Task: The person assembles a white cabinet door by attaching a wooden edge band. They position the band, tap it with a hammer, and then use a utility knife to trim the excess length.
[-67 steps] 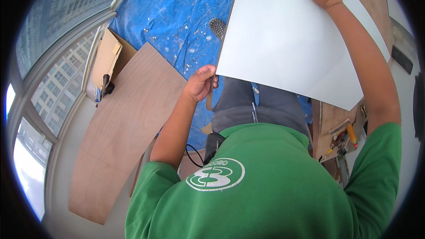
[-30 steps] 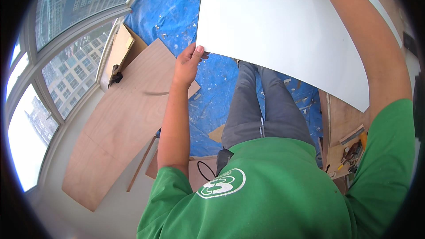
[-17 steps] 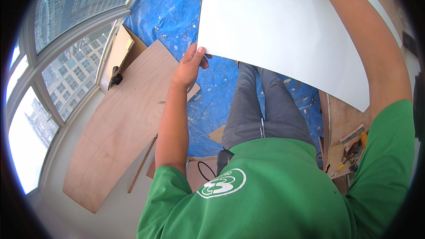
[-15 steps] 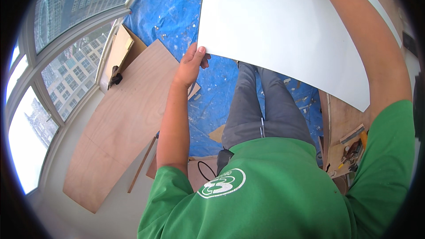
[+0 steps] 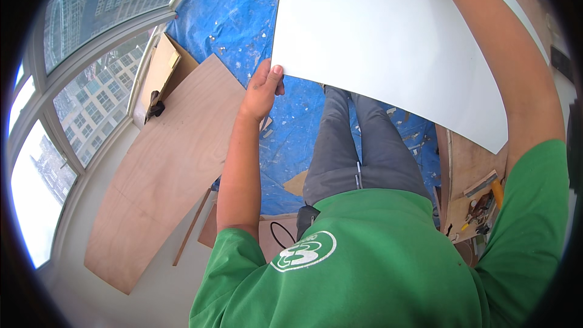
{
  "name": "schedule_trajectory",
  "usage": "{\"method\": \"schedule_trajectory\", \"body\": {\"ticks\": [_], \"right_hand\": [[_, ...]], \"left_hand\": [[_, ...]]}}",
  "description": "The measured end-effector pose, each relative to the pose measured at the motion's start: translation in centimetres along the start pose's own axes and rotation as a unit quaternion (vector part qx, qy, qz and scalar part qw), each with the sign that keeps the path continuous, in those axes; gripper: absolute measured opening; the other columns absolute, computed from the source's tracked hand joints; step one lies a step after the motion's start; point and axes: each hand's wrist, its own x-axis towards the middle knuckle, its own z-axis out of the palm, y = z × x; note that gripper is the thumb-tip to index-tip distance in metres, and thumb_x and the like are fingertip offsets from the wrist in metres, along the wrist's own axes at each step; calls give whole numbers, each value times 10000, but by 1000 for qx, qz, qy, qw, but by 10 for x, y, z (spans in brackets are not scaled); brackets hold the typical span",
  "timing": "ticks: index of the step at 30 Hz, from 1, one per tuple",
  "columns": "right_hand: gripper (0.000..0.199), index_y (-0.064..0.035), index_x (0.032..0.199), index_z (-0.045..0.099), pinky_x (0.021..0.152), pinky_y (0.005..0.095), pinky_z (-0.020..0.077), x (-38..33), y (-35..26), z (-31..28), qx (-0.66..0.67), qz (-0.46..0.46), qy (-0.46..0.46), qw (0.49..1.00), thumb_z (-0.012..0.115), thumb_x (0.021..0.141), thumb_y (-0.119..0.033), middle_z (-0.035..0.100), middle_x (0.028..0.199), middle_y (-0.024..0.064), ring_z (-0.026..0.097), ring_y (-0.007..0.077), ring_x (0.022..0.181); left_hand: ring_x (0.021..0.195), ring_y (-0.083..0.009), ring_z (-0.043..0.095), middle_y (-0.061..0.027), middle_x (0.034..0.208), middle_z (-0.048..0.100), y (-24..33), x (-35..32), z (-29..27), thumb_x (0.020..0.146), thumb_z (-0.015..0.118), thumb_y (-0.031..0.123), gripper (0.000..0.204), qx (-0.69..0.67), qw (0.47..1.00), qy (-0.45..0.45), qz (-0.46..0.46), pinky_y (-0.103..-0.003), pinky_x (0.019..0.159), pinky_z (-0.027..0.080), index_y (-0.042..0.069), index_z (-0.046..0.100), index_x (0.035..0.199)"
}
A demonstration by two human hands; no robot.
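Observation:
I hold a large white flat panel [image 5: 388, 42] out in front of me, above my legs. My left hand [image 5: 262, 88] grips its near left corner, thumb on top of the sheet. My right forearm [image 5: 516, 79] runs up along the panel's right side and leaves the picture at the top, so the right hand itself is out of sight. The panel hides much of the floor ahead of me.
A paint-spattered blue tarp [image 5: 231, 18] covers the floor. A long plywood sheet [image 5: 170, 164] lies at the left by tall windows [image 5: 85, 85]. A board with small tools [image 5: 480, 200] sits at the right. A black cable [image 5: 276, 234] lies near my feet.
Since the earliest frame the panel and my left hand have risen and the hand has settled at the panel's corner. My right hand has gone out of the top of the picture.

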Motion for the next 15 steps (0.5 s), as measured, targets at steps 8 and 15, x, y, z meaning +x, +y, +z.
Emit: {"method": "schedule_trajectory", "body": {"ticks": [8,15], "right_hand": [[621,-145,1576,298,1259,393,109,1,-1,0,-3,6,-3,1000,330,1050,-475,241,1649,98,178,262,1528],[621,-144,1572,305,1259,398,118,2,-1,2,-6,6,3,1000,331,1051,-479,246,1646,101,190,275,1524]], "left_hand": [[686,-118,516,-26,771,536,1,0,2,1055,476,374,380,9,1000,12,1,-274,649,443,11,573,1115],[718,-120,539,-47,832,568,2,-1,2,1052,478,374,396,13,1000,10,-8,-279,680,451,5,573,1162]]}}
